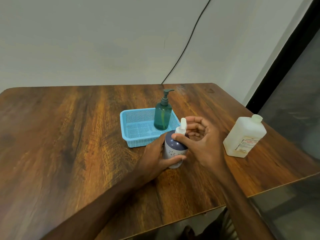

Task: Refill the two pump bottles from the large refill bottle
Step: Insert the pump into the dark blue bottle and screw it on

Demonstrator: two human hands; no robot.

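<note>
Left hand [154, 156] wraps the white-and-navy pump bottle [174, 151] standing on the table [69, 135], grip clamped on its body. Right hand [199, 141] at the pump [181, 127], fingers loosely spread (thumb touching the collar). Wood table, grey wall. Green pump bottle [162, 116] in the blue basket [138, 127] at 12 o'clock; refill bottle [245, 136] at 3 o'clock, capped.

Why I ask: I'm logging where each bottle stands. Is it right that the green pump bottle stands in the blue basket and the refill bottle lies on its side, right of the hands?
Not quite. In the head view the refill bottle stands upright with its cap on. The green pump bottle does stand in the blue basket.
</note>
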